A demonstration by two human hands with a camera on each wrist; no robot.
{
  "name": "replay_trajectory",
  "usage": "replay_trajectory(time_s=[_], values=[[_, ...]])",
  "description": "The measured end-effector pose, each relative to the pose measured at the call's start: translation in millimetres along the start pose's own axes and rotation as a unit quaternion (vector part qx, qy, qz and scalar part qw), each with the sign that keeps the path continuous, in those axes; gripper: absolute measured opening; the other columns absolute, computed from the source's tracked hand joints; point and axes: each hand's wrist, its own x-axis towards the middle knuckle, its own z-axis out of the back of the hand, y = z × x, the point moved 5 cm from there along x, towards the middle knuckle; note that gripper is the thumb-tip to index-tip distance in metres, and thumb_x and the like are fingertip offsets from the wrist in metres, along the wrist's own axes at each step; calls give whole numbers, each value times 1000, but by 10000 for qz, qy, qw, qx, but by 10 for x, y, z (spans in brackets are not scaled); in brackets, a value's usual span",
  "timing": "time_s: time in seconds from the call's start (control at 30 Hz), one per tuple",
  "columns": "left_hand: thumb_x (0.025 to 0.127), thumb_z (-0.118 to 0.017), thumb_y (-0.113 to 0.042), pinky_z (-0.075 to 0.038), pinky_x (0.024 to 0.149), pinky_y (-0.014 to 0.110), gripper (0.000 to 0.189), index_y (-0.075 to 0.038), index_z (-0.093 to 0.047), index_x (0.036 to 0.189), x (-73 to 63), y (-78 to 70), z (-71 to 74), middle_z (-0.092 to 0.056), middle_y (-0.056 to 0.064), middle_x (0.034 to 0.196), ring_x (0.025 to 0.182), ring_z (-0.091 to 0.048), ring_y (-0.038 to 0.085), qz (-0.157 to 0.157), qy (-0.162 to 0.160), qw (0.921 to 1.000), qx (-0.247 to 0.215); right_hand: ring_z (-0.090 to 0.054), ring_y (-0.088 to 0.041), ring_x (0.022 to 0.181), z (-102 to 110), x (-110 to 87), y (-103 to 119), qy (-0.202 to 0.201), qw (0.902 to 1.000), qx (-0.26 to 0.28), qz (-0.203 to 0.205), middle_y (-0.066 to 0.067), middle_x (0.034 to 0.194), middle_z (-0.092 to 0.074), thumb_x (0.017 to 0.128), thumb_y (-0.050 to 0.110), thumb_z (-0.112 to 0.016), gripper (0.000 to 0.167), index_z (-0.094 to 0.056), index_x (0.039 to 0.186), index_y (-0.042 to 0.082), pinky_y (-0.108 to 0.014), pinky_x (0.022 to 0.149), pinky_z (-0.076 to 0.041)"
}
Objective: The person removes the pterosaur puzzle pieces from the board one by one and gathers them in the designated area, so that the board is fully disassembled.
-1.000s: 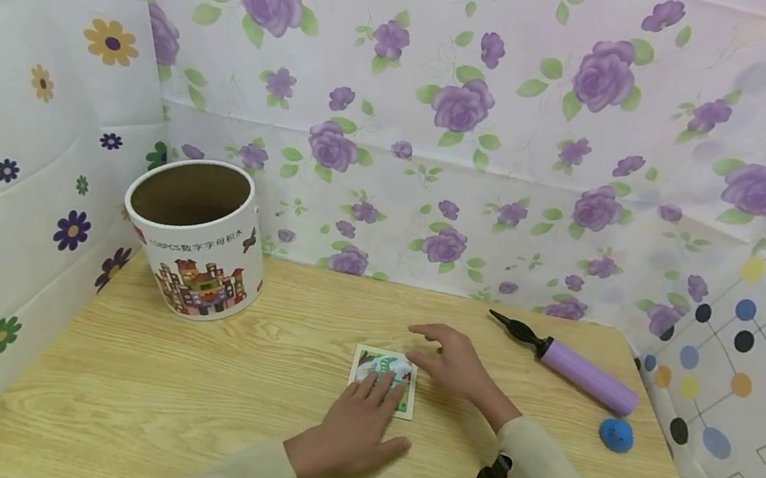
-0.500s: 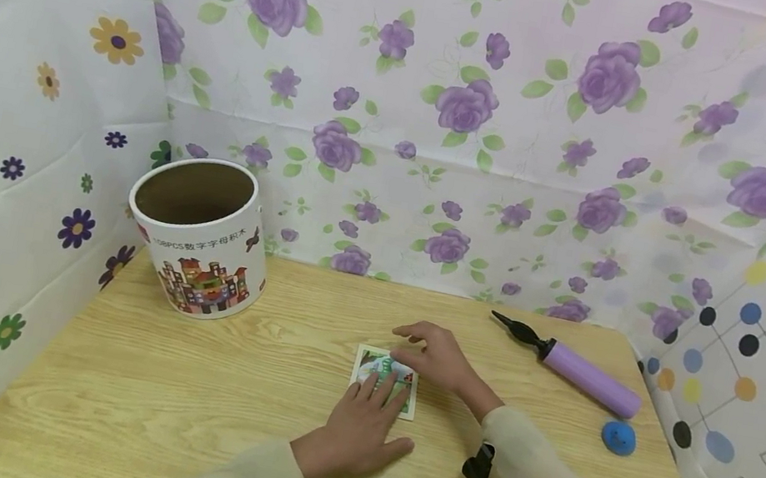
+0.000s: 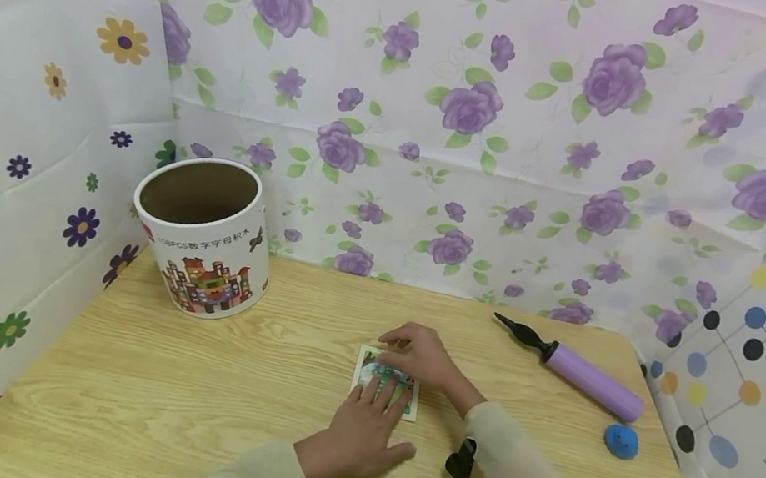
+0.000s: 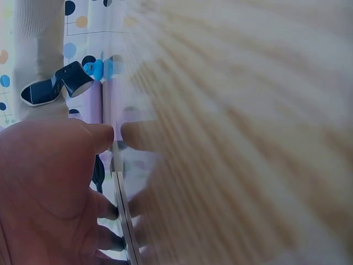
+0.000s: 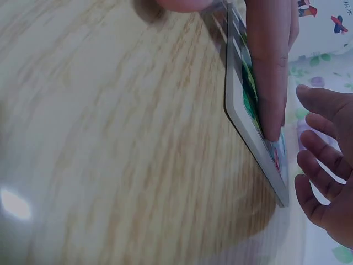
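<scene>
A small square picture board [image 3: 367, 367] with a pale border lies flat on the table, with a colourful green, blue and red print. My left hand [image 3: 358, 435] rests on its near part, fingers straight and spread, thumb out to the right. In the right wrist view those fingers press down on the printed face, and the board's pale edge [image 5: 234, 99] shows beside them. My right hand [image 3: 426, 356] hovers over the far right corner, its fingers loosely bent and holding nothing; the right wrist view shows its fingers apart from the board. The hands hide much of the print.
A white bucket [image 3: 247, 276] printed with buildings stands at the back left. At the right lie a purple hand pump [image 3: 595, 382] with a black nozzle and a small blue object [image 3: 621, 441]. Patterned cloth [image 3: 402, 217] encloses the wooden table [image 3: 190, 393] on three sides.
My right hand has moved left, from beside the board to over its far edge. The left hand keeps its place on the board. The head view has shifted slightly.
</scene>
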Motion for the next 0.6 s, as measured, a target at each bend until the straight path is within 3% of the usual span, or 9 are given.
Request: replay_trajectory(time_s=[0.6], values=[[102, -42, -65, -32, 117, 56, 82, -10, -30, 162, -45, -52, 87, -26, 19, 166, 153, -25, 40, 58, 119, 9997, 203, -59, -9, 86, -143, 76, 46, 232, 9989, -305, -287, 5, 98, -67, 85, 37, -85, 32, -79, 107, 15, -32, 77, -52]])
